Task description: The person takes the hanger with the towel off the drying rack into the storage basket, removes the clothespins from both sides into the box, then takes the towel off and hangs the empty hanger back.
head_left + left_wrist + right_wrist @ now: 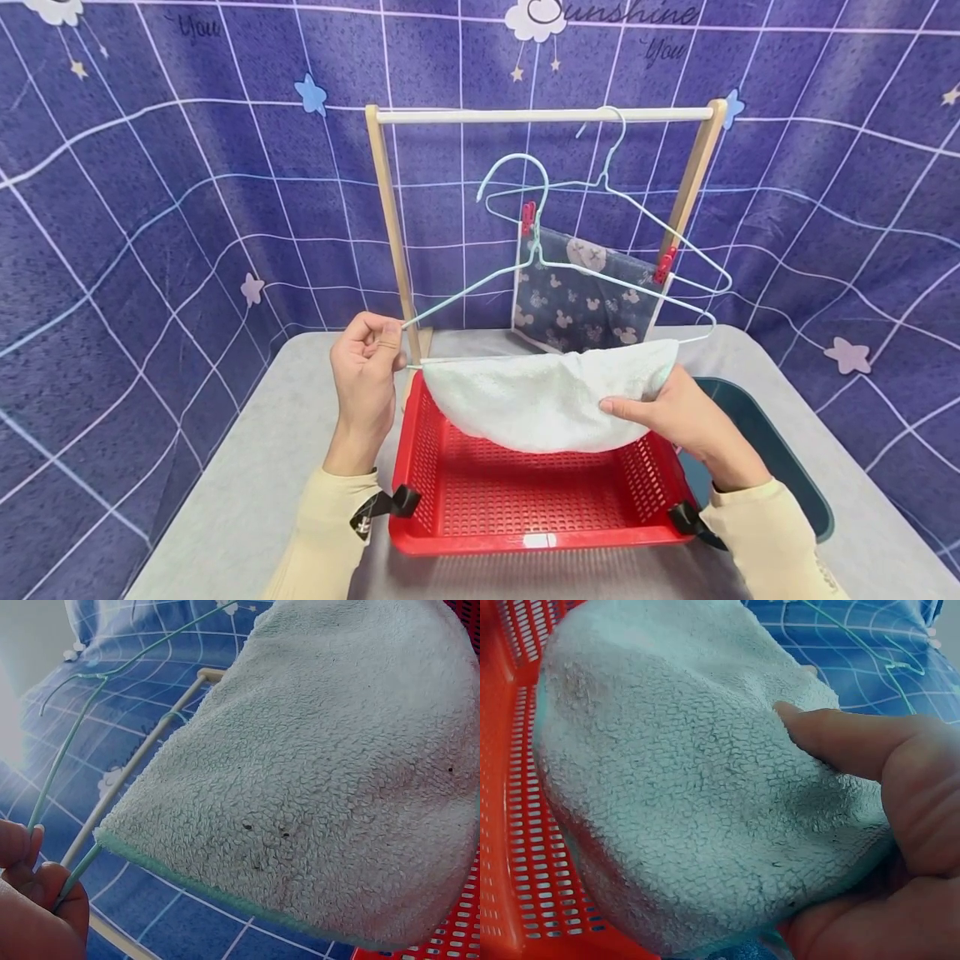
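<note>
A fluffy white towel [540, 404] with a pale green edge hangs folded over the bottom bar of a light green wire hanger [468, 290]. My left hand [367, 367] pinches the hanger's left corner between thumb and fingers, beside the towel. On the right, my right hand [686, 417] grips the towel, thumb [840, 735] on its near face and fingers behind or under it, partly hidden. The left wrist view shows the towel [300, 772] with small dark specks, close to the left hand [45, 892].
Below the towel stands a red perforated basket [540, 542]; a dark teal basin [806, 492] sits to its right. Behind is a rack [543, 117] with a second hanger [667, 225] holding a dark patterned cloth [562, 292] by red clothespins [665, 265].
</note>
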The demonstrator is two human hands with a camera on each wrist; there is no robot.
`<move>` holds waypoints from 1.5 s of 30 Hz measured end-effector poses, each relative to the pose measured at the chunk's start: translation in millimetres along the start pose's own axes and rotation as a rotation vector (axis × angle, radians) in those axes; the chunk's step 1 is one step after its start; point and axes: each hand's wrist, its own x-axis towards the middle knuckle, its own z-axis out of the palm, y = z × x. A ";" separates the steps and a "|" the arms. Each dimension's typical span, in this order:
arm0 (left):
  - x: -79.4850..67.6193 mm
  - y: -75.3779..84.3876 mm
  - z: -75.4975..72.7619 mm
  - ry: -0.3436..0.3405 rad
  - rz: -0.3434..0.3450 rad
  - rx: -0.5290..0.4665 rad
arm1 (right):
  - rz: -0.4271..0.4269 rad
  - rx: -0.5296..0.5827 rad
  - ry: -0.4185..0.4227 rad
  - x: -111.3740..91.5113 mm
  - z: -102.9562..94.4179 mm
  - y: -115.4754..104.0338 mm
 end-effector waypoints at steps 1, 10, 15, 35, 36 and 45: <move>0.2 -0.3 -0.1 0.002 0.002 0.006 | -0.008 -0.002 -0.007 0.2 0.1 0.5; 2.6 -1.9 -2.5 0.036 0.029 0.039 | -0.073 -0.053 -0.093 1.8 1.6 6.2; 3.5 -2.0 -2.7 0.041 0.037 0.031 | -0.052 -0.127 -0.107 -0.3 2.0 5.2; 4.8 -4.1 -5.0 0.087 0.049 0.037 | -0.104 -0.267 -0.145 -6.3 5.6 0.4; 5.0 -4.1 -5.0 0.087 0.048 0.036 | -0.102 -0.270 -0.152 -6.6 5.7 0.6; 5.4 -4.0 -5.0 0.096 0.052 0.031 | -0.130 -0.301 -0.229 -8.2 5.3 3.5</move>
